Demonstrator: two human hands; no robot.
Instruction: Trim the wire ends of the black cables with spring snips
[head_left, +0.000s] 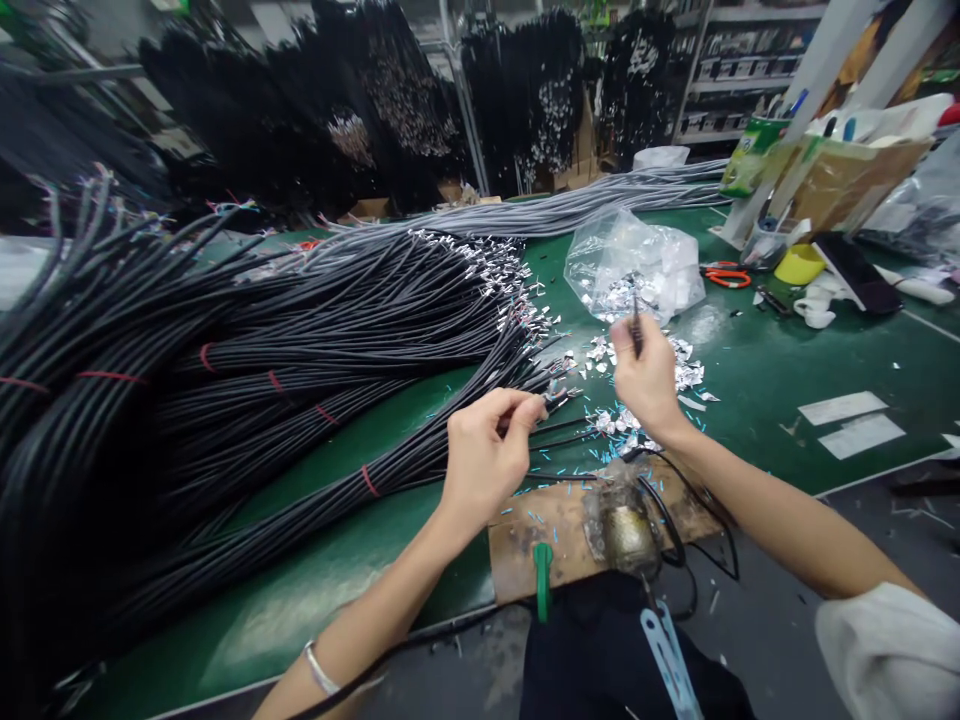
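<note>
My left hand (487, 450) is closed in a pinch on a black cable (556, 402), close to its stripped end. Several more cable ends lie just beyond and below the fingers. To the right, my right hand (646, 375) is raised over the table, its fingers wrapped round a thin dark tool (636, 330) that points up and looks like tweezers. Under that hand are silvery foil scraps (619, 425) and small blue bits. Large bundles of black cables (360, 330), some tied with red bands, spread across the left side, their stripped ends towards the middle.
A clear plastic bag (634, 265) with scraps lies behind my right hand. Near it are orange-handled scissors (726, 274), a phone (855, 272) and a yellow cup-like piece (799, 265). A metal device (628, 530) sits on cardboard (517, 560) beside a green clamp handle (542, 580).
</note>
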